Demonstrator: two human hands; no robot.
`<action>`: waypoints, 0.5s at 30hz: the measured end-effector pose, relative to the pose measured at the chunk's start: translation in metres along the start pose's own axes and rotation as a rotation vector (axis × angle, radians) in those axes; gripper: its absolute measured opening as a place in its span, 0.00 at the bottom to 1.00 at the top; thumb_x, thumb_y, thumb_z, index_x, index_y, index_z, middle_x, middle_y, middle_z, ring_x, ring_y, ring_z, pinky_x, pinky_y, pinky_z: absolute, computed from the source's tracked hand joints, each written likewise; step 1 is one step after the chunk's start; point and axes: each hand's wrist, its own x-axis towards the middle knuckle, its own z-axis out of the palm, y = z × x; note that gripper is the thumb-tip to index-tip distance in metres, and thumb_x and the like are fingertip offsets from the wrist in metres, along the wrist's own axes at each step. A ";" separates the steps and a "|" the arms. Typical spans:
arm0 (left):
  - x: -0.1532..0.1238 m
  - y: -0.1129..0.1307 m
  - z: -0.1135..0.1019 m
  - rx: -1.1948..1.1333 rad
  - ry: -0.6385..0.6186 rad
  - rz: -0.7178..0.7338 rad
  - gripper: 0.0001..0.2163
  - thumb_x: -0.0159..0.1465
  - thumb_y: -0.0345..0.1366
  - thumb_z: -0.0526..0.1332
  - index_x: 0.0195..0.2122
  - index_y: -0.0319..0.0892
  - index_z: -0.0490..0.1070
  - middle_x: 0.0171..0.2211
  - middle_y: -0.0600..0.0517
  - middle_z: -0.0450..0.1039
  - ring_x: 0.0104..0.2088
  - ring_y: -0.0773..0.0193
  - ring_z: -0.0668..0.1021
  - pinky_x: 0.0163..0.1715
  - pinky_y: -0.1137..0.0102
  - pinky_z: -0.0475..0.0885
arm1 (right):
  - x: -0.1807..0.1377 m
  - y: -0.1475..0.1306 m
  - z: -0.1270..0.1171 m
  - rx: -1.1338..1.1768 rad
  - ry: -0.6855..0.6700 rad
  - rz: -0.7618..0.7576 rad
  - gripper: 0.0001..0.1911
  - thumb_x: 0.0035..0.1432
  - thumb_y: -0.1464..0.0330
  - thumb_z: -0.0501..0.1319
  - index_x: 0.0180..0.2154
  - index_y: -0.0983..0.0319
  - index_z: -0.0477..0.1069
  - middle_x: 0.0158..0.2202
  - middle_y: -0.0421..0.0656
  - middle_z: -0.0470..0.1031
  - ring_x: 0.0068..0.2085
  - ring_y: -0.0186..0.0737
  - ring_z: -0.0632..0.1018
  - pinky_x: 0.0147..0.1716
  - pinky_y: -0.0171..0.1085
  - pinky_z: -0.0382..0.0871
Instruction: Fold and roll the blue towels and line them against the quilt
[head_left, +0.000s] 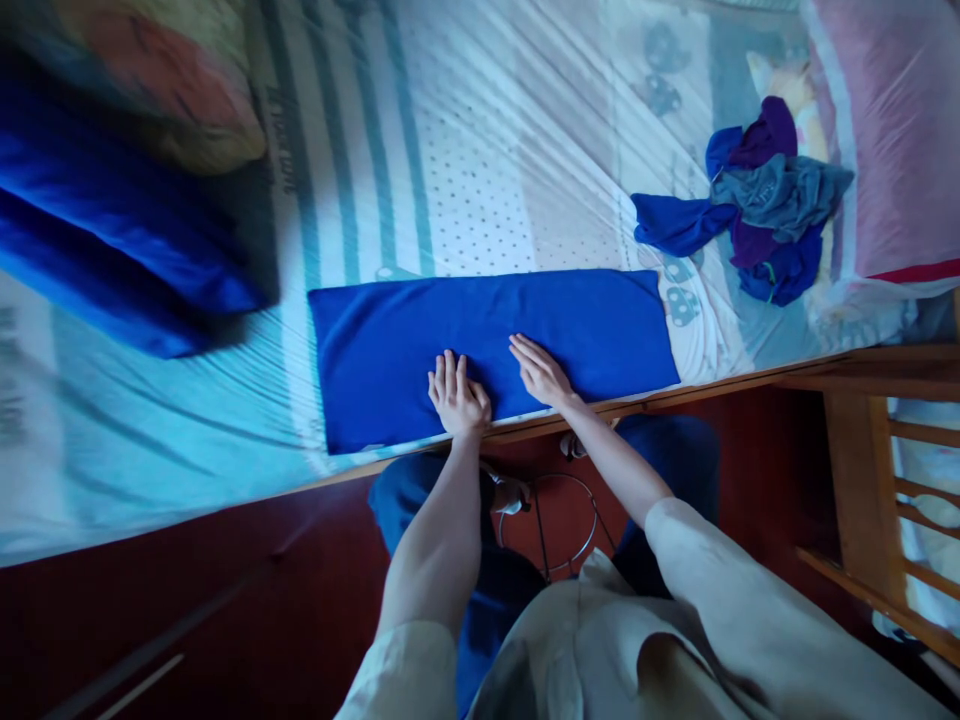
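A blue cloth [390,340], folded into a long rectangle, lies flat on the bed near its front edge. My left hand [457,394] rests on the cloth's near edge with its fingers stretched out flat. My right hand [541,370] lies flat on the cloth just to the right, fingers extended and pointing left and away. Both hands press on the fabric and hold nothing.
A heap of blue, purple and grey clothes [757,195] sits at the bed's far right, by a pink pillow [892,130]. A blue pillow [112,230] lies at the left. The bed's wooden edge [712,392] runs below the cloth; a wooden rail [870,500] stands at right.
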 end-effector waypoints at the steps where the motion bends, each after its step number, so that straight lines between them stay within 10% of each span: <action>1: 0.000 0.000 0.000 -0.003 0.000 -0.001 0.26 0.66 0.31 0.50 0.65 0.36 0.68 0.70 0.37 0.61 0.74 0.52 0.58 0.73 0.47 0.47 | -0.005 0.009 -0.010 -0.019 0.005 0.011 0.29 0.72 0.72 0.43 0.69 0.63 0.65 0.71 0.45 0.63 0.73 0.37 0.60 0.74 0.43 0.57; 15: 0.000 0.000 0.001 -0.014 0.011 0.001 0.26 0.66 0.32 0.52 0.65 0.37 0.68 0.71 0.38 0.60 0.74 0.50 0.57 0.73 0.45 0.47 | -0.089 0.137 -0.157 -0.364 0.171 0.327 0.30 0.73 0.66 0.41 0.70 0.65 0.62 0.70 0.49 0.65 0.73 0.42 0.61 0.73 0.49 0.59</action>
